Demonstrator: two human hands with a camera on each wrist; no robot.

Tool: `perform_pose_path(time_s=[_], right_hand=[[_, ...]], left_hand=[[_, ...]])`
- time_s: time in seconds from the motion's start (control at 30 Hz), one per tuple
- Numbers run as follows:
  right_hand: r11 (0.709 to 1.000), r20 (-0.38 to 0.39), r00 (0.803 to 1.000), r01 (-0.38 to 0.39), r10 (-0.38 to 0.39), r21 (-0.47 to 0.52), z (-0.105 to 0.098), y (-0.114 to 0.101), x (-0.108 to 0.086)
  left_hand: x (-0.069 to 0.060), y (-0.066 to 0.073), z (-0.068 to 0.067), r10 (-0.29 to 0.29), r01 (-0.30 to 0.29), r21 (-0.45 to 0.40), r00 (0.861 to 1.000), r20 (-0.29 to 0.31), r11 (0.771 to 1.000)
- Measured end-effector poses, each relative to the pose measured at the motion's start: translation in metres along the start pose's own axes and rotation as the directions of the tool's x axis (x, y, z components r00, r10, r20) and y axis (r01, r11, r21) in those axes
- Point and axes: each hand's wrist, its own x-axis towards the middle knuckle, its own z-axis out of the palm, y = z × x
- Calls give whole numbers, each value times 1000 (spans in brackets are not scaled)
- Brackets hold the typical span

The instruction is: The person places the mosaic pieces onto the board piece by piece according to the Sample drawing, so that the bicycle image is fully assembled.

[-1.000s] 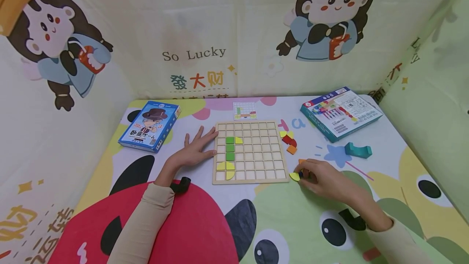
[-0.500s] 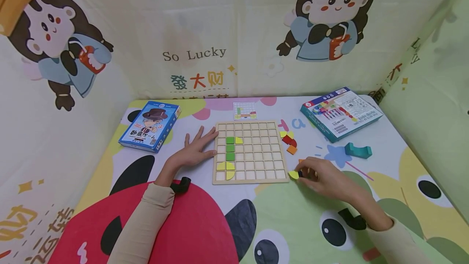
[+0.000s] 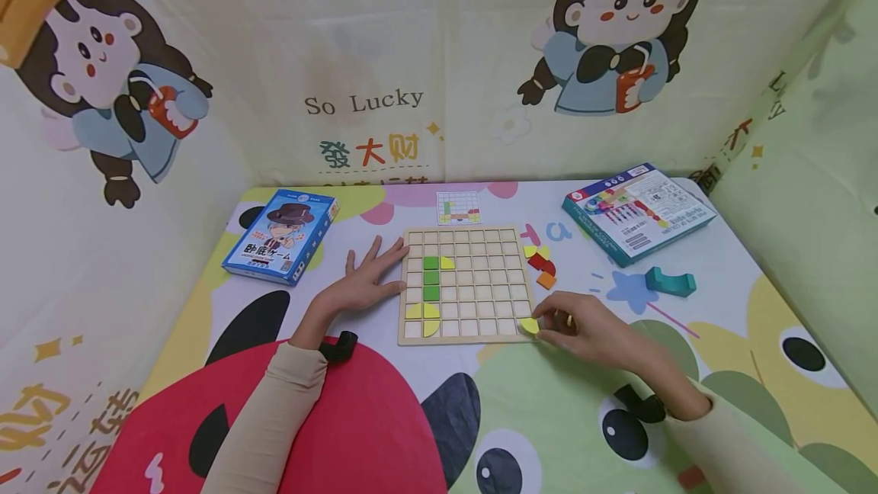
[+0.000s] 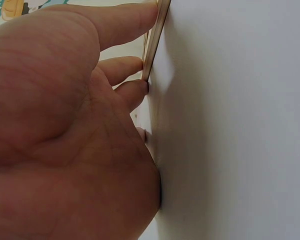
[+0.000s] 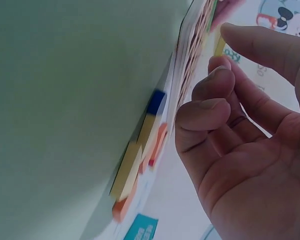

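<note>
The wooden grid board [image 3: 486, 277] has three green square tiles [image 3: 430, 278] in a column near its left side, with yellow rounded tiles [image 3: 430, 328] below and one beside the top green square. The left hand [image 3: 360, 280] touches the board's left edge, fingers spread. At its near right corner, the right hand [image 3: 590, 328] pinches a yellow tile with a curved edge [image 3: 529, 325]. Behind the board lies a pattern card [image 3: 459, 207]; a blue card-game box [image 3: 280, 236] lies to its left.
</note>
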Motion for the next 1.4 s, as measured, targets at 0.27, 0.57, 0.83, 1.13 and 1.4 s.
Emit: perform_pose_path(time_s=[0.27, 0.57, 0.83, 1.13, 1.4], right_hand=[[999, -3, 999, 53, -53, 9, 10, -5, 15], [991, 27, 993, 110, -112, 76, 22, -16, 36], [984, 49, 987, 151, -156, 98, 35, -27, 55], [979, 96, 977, 180, -188, 92, 48, -45, 72], [978, 120, 972, 196, -203, 66, 59, -59, 89]], left_hand=[[0, 0, -1, 0, 0, -4, 1000, 6, 1000], [0, 1, -1, -6, 6, -9, 1000, 7, 1000], [0, 2, -1, -11, 11, -8, 1000, 12, 1000], [-1, 2, -1, -10, 10, -9, 1000, 12, 1000], [-2, 2, -2, 1, -1, -20, 1000, -4, 1000]])
